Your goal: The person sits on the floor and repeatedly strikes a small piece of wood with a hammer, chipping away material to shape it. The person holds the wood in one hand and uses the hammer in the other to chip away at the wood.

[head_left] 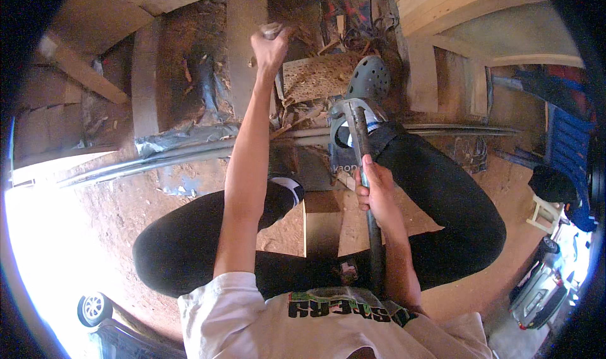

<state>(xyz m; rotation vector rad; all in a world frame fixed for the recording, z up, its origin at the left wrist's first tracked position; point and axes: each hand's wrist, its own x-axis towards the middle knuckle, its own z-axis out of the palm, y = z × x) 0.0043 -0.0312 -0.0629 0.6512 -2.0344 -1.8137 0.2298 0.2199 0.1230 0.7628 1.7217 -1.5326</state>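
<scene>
My left hand (270, 51) reaches far forward, its fingers closed round what looks like a chisel (272, 29). The tool's blunt greyish end shows above the fist; most of it is hidden. Just right of that hand lies a rough-surfaced piece of wood (323, 79), with chips about it. In my right hand (377, 192) is a hammer (359, 132), gripped partway along its long, dark, round handle. Its head points away from me, over my grey clog (369, 80), and the handle runs back toward my lap.
Light timber beams (457, 9) and upright boards (246, 62) stand at the far side. Long pipes (189, 154) cross the reddish dirt ground (117, 217). A blue plastic chair (565, 147) and a pale stool (544, 215) are at the right; a parked vehicle (540, 296) shows lower right.
</scene>
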